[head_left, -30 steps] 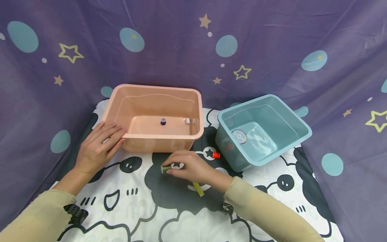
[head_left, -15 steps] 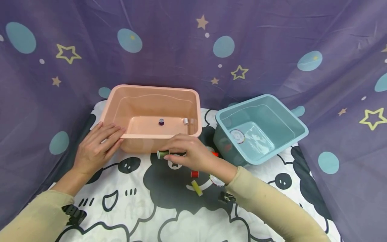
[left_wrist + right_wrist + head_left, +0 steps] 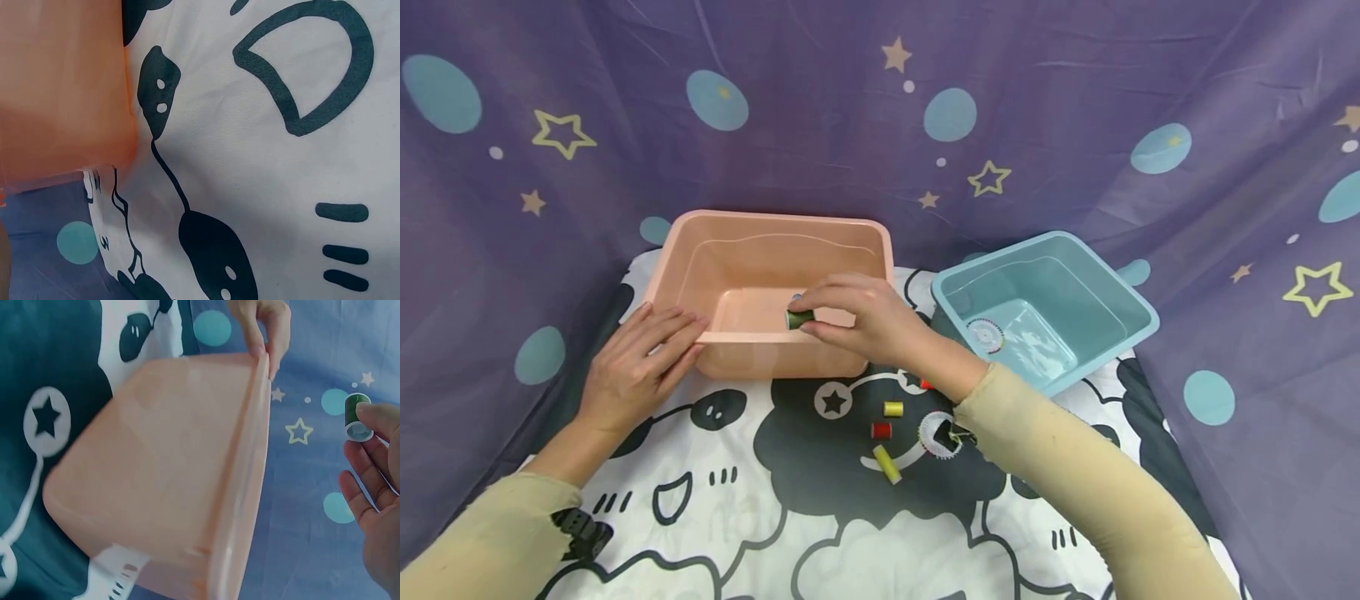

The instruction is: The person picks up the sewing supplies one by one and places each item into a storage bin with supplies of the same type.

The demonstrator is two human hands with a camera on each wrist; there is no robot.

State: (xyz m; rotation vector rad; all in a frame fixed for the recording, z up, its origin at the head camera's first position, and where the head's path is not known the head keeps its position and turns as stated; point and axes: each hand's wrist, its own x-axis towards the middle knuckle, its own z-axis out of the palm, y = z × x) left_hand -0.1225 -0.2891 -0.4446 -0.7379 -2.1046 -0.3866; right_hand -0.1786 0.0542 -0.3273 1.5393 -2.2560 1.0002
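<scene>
Thumb and fingers of my right hand (image 3: 883,325) pinch a green thread spool (image 3: 800,319) over the front part of the peach plastic bin (image 3: 782,360). In the right wrist view the same spool (image 3: 358,411) shows its white end caps. My left hand (image 3: 638,367) grips the bin's front left rim, thumb and fingers on either side of it in the right wrist view. Inside the bin, most of a dark spool (image 3: 797,297) is hidden behind the held one. The left wrist view shows the bin's outer wall (image 3: 62,94) and the printed cloth.
A blue bin (image 3: 1142,325) with a pin wheel (image 3: 985,335) inside stands at right. On the cloth lie a small yellow spool (image 3: 892,409), a red spool (image 3: 881,431), a longer yellow piece (image 3: 887,464), another pin wheel (image 3: 929,442) and a partly hidden red item (image 3: 927,384).
My right hand has lifted the green spool from over the cloth up and forward over the peach bin, uncovering items on the cloth. The left hand stays at the rim.
</scene>
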